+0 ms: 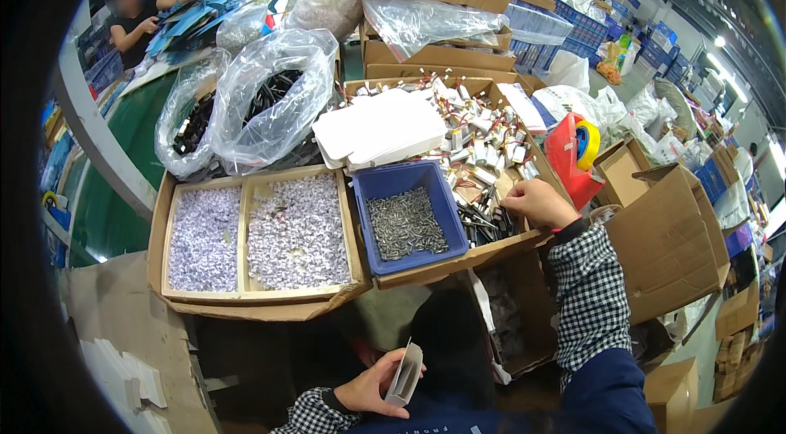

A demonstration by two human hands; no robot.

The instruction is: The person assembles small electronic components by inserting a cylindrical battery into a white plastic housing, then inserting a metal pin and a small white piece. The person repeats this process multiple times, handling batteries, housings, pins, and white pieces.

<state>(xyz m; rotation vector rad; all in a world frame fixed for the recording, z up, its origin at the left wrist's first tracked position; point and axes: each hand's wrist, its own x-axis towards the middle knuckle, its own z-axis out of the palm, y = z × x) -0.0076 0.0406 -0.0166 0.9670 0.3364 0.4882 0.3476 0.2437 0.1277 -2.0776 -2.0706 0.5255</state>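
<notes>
My left hand (377,389) is wrapped round a small open white carton (406,375), low in front of my body, with the carton's open end up. My right hand (540,203) reaches over the right side of a wide cardboard box, fingers pinched together. What they hold, if anything, is hidden. Just below those fingers lie black slender parts (485,221). Behind them is a heap of small white wired parts (483,139). To the left, in the same box, a blue plastic bin (366,231) contains many small metal pieces (407,223).
A two-part wooden tray (244,229) of small white pieces stands at the left. Clear bags (274,135) of black parts and a stack of white cards (381,127) are behind. A red tape dispenser (569,160) stands right. Another person (131,29) works at the far left.
</notes>
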